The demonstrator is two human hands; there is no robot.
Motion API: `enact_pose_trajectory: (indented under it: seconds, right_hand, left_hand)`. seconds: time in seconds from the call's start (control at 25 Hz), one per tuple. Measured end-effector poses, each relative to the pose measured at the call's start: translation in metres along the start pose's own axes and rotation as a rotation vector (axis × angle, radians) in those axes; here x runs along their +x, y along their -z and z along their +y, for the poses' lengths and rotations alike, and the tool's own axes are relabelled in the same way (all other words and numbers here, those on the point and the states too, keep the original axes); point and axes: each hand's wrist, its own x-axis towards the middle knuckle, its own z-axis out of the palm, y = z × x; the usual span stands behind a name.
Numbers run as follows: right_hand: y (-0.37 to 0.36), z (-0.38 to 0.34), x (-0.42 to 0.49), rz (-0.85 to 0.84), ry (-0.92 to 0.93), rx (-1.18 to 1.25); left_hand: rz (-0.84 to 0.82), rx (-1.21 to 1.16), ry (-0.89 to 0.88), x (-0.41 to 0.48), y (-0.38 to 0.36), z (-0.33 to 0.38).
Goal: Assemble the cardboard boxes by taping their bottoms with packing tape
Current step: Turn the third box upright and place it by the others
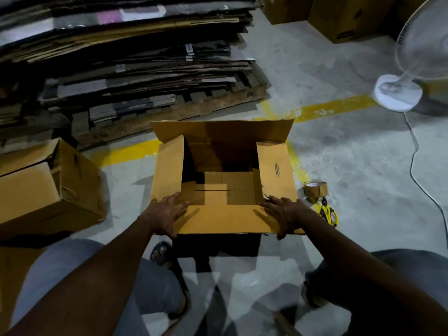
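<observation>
A grey concrete floor (363, 154) marked with yellow painted lines (327, 109) fills the dim view, seen from above by a person seated or crouched with knees spread.

The cardboard box (274, 166) stands on the floor straight in front of the person, mouth up, with all four top flaps spread outward. Inside it, the bottom flaps lie folded closed, with a dark seam running across them; whether tape holds them cannot be told from here. The left hand (167, 214) lies flat on the left end of the box's near flap, fingers spread and straight, thumb at the flap's near edge. The right hand (284, 214) lies the same way on the right end of that flap, fingers splayed, gripping nothing.

Just right of the box a roll of brown packing tape (315, 191) stands on the floor, and yellow-handled scissors (328, 213) lie touching or just beside it on the near side. Left of the box, apart from it, a second cardboard box (36, 190) lies tipped on its side. Beyond the box a tall stack of flattened cardboard (133, 57) rests on a wooden pallet (194, 110). Far right of the box stands a white pedestal fan (397, 93), its cord (414, 166) trailing over the floor. More brown boxes (339, 18) sit beyond, to the box's far right. A sandalled foot (162, 253) shows just near of the box.
</observation>
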Motion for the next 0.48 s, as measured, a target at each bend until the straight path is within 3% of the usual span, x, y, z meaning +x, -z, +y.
enact_pose_trajectory:
  seconds: [0.08, 0.2, 0.32, 0.48]
  right_hand:
    - [-0.003, -0.001, -0.001, 0.067, 0.006, 0.080]
    - [0.006, 0.004, -0.002, 0.322, -0.080, 0.173]
    - [0.016, 0.009, 0.003, 0.540, -0.162, 0.020]
    - [0.019, 0.016, 0.026, 0.810, -0.342, 0.092]
  left_hand:
    - [-0.024, -0.059, -0.009, 0.001, -0.002, 0.002]
    - [-0.035, -0.067, 0.023, 0.006, 0.005, 0.003]
    - [0.230, -0.035, 0.114, 0.016, 0.028, -0.002]
    - [0.470, -0.130, 0.187, 0.048, 0.032, -0.014]
